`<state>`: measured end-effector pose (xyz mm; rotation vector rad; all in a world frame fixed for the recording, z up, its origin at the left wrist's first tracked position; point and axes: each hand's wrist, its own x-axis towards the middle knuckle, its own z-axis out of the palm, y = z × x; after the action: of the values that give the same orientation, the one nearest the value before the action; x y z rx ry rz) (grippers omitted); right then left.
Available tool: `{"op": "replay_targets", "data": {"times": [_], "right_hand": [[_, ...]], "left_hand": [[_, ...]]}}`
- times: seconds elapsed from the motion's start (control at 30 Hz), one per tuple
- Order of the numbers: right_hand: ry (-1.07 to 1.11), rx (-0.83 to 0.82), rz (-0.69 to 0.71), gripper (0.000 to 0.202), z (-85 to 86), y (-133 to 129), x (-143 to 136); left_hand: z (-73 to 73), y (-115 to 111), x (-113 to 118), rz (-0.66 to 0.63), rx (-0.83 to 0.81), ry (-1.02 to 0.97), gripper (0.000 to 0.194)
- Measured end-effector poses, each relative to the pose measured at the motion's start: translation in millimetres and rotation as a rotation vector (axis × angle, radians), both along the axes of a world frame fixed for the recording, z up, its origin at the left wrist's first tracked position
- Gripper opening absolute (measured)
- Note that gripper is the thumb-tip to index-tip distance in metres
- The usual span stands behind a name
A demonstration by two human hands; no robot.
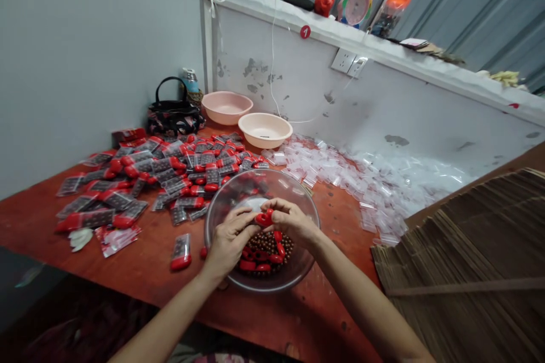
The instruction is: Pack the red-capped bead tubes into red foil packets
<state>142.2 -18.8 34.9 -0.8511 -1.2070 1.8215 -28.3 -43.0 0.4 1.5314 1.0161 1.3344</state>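
Over a clear plastic bowl [314, 244], my left hand [230, 238] and my right hand [293, 222] meet with fingers pinched together on a small red plastic piece [264, 218]. Whether it is one piece or two, I cannot tell. Inside the bowl lie many round brown balls [288, 247] and several loose red plastic pieces [248, 265]. Something whitish shows behind my fingers, partly hidden. Left of the bowl lies one small clear pack with a red end [181, 252], its dark contents showing through.
A big heap of similar red-ended packs [170, 170] covers the table's left side. Clear plastic sleeves [340, 176] spread along the wall. Two basins [266, 130] and a black handbag [174, 116] stand behind. Stacked brown cardboard [464, 261] rises at right.
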Motion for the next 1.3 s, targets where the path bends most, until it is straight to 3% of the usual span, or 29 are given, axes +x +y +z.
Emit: {"op": "replay_targets", "data": {"times": [0.2, 0.47, 0.67, 0.73, 0.8, 0.9, 0.97, 1.0, 1.13, 1.3], "right_hand": [[0.083, -0.269, 0.229, 0.031, -3.6, -2, -10], [0.160, -0.186, -0.028, 0.018, -17.9, -5, -28], [0.088, -0.295, 0.047, 0.033, -17.8, -5, -25], [0.061, -0.246, 0.073, 0.038, -13.9, -2, -17], [0.033, -0.103, 0.008, 0.039, -9.7, 7, 0], [-0.248, 0.221, -0.302, 0.039, -7.4, 33, 45], [-0.751, 0.410, -0.571, 0.041, -11.9, 54, 82], [-0.854, 0.413, -0.620, 0.039, -16.2, 64, 100], [-1.141, 0.385, -0.657, 0.025, -42.2, 94, 151], [-1.448, 0.333, -0.523, 0.023, -64.7, 114, 162]], "left_hand": [[-6.5, 2, -1, -0.001, 0.079, 0.076, 0.025], [-5.5, 5, 1, 0.022, 0.185, 0.120, 0.024], [-4.0, 7, 1, 0.054, 0.039, 0.152, 0.027], [-1.1, 10, -5, 0.072, -0.015, 0.170, 0.030], [3.2, 18, -15, 0.151, -0.080, 0.209, 0.035], [11.5, 41, -34, 0.403, -0.162, 0.319, 0.044], [17.7, 58, -46, 0.541, -0.160, 0.372, 0.046], [20.7, 66, -51, 0.572, -0.150, 0.381, 0.046], [23.5, 79, -59, 0.609, -0.078, 0.402, 0.043], [-2.0, 65, -60, 0.516, -0.024, 0.524, 0.042]]}}
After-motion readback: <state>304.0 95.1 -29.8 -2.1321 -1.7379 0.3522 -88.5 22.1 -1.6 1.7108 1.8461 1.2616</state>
